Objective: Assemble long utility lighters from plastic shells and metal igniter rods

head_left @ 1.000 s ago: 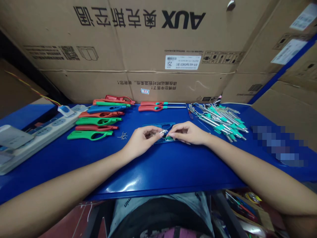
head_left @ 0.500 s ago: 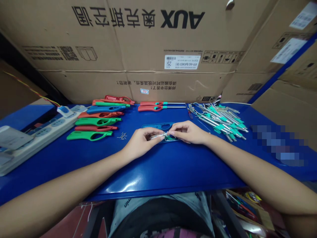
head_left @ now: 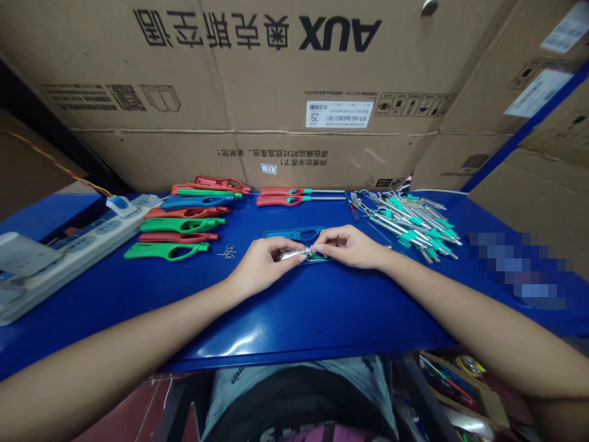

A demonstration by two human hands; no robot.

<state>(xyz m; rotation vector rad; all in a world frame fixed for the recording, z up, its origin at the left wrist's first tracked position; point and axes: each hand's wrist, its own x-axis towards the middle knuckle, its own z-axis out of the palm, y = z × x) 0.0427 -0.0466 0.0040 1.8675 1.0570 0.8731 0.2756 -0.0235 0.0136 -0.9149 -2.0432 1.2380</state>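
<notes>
My left hand [head_left: 263,264] is closed, with thumb and fingers pinching a small clear, silvery lighter gas tank [head_left: 293,253]. At the tank's right end, my right hand [head_left: 347,247] is closed in a pinch. Whatever lies between its fingertips is too small and hidden to name. Under both hands lies an open blue lighter casing half [head_left: 318,258], largely covered, with a bit of green and a thin white strand in it. Just behind the hands is another blue lighter casing half [head_left: 294,234].
Several coloured lighter casings [head_left: 181,225] lie in a row at left, near small screws [head_left: 227,252]. A white power strip [head_left: 92,242] borders them. Two red lighters [head_left: 280,201] lie at the back. Metal lighter tubes with green parts [head_left: 414,227] are heaped at right. A cardboard wall [head_left: 257,86] stands behind.
Both hands stay almost in place, still pinching at the same spot. The tank in my left hand has turned very slightly. Nothing else on the table has visibly moved.
</notes>
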